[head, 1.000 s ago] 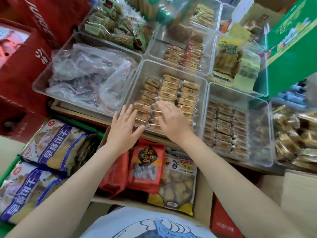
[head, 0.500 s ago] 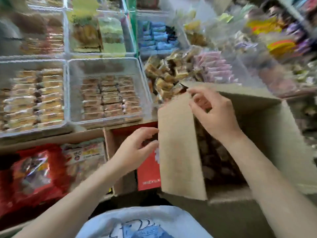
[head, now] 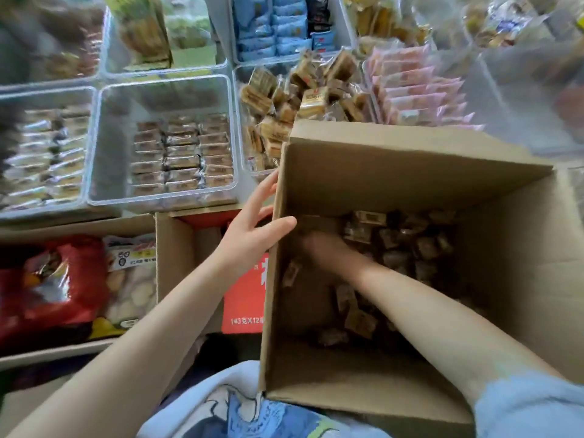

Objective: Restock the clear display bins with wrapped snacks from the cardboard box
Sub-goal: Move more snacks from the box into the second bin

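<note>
Reaching my right hand (head: pixel 325 248) down among the wrapped snacks (head: pixel 398 245) in the cardboard box (head: pixel 410 172); blur hides whether its fingers grip any. My left hand (head: pixel 252 229) holds the box wall, thumb inside. I judge refilling the half-empty clear bin (head: pixel 164 90) remains ahead.

plain brown cardboard box (head: pixel 395 172) holds dark brown wrapped snacks (head: pixel 407 241). clear display bins (head: pixel 164 90) show tan, pale blue (head: pixel 271 26) and pink packets (head: pixel 417 90). red bag (head: pixel 53 286) lower left; light blue printed shirt (head: pixel 240 412).

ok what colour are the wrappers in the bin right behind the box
Pale pink wrappers, clearest in the head view.
</note>
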A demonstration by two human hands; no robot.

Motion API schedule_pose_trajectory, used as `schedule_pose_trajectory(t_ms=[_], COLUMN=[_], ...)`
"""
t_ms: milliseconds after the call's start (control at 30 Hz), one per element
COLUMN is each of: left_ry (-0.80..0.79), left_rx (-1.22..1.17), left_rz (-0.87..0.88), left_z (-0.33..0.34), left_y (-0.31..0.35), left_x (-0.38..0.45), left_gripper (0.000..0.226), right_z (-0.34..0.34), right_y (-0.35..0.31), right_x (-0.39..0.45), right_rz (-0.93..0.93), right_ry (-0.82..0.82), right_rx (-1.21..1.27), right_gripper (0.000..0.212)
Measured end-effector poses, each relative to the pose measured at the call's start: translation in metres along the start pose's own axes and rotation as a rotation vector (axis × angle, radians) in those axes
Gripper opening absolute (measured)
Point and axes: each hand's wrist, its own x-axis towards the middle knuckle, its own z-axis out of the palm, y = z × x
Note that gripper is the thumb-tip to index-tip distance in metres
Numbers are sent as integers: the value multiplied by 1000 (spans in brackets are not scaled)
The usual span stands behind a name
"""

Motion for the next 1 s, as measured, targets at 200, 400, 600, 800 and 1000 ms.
schedule_pose_trajectory(t_ms=[200, 400, 600, 800, 1000], left_ry=[51, 23, 22, 26, 96], left_rx=[14, -18, 42, 84, 6], left_rz=[-17, -8, 19, 326, 261], left_z=[3, 4, -4, -56, -166], left_y=[-3, -3, 5, 34, 35], left_x=[-2, -3, -15, -57, -91], left_gripper=[73, 71, 81, 85, 41], right_z=[54, -46, -121, -122, -91], right_y=[20, 48, 8, -88, -202], right_x=[27, 9, -79, -105, -75], right_rz=[67, 52, -301, -428, -341], right_ry=[-115, -76, -226, -364, -414], right_rx=[249, 348, 911, 1017, 942], right_gripper=[34, 52, 53, 38, 31])
